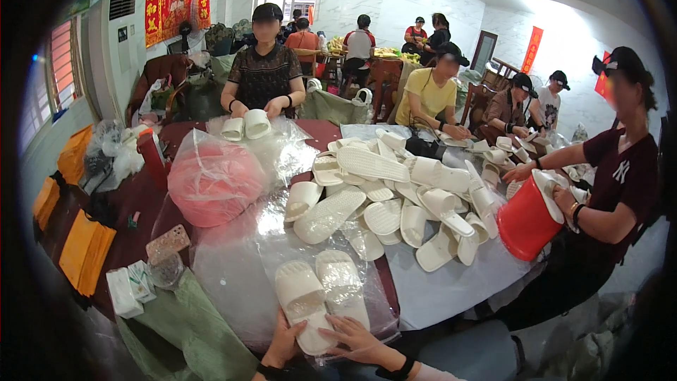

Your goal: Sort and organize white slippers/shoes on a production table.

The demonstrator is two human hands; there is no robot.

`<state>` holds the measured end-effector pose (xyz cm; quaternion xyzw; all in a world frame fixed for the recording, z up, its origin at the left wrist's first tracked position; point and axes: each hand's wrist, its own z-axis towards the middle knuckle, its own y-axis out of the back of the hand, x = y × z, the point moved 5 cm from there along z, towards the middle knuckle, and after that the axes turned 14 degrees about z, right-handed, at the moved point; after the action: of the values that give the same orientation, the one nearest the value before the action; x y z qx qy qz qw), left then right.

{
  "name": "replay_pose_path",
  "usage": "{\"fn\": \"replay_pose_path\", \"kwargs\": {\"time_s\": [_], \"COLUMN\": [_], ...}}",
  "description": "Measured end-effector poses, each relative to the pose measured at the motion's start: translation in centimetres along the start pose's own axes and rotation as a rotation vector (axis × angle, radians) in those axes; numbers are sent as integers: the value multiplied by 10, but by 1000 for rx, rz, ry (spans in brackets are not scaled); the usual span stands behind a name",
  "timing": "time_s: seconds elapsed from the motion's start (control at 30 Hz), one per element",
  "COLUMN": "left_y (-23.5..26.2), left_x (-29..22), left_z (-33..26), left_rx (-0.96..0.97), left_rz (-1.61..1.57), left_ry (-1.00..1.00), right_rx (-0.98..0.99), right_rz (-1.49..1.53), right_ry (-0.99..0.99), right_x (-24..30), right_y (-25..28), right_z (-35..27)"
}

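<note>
A pair of white slippers lies in front of me, the left slipper (300, 286) and the right slipper (343, 281) side by side with their heels toward me. Clear plastic film (240, 275) lies around the pair, and its shine shows over the right slipper. At the heel of the left slipper, my left hand (284, 339) grips the side edge, its thumb on top. My right hand (354, 334) rests with fingers spread over the heels of both slippers, holding nothing. Beyond the pair rises a heap of loose white slippers (370, 162).
Pink material in a clear bag (215, 183) sits left of the heap. A phone (169, 243), tissue packs (125, 293) and green sacking (187, 331) lie at left. Across the table a person (264, 85) handles slippers; at right another (610, 176) tips a red bucket (529, 222).
</note>
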<state>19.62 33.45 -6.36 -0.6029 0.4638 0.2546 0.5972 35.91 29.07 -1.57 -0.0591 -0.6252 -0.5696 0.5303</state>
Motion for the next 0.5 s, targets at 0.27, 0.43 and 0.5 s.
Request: {"fn": "replay_pose_path", "kwargs": {"time_s": [0.27, 0.43, 0.5], "left_y": [-4, -7, -4], "left_x": [3, 3, 8], "left_z": [5, 4, 3], "left_rx": [162, 100, 97], "left_rz": [117, 99, 85], "left_ry": [-10, 55, 51], "right_rx": [-246, -317, -262], "right_rz": [-318, -137, -50], "right_ry": [-67, -59, -6], "right_x": [-11, -27, -31], "right_y": [4, 1, 1], "right_z": [31, 32, 26]}}
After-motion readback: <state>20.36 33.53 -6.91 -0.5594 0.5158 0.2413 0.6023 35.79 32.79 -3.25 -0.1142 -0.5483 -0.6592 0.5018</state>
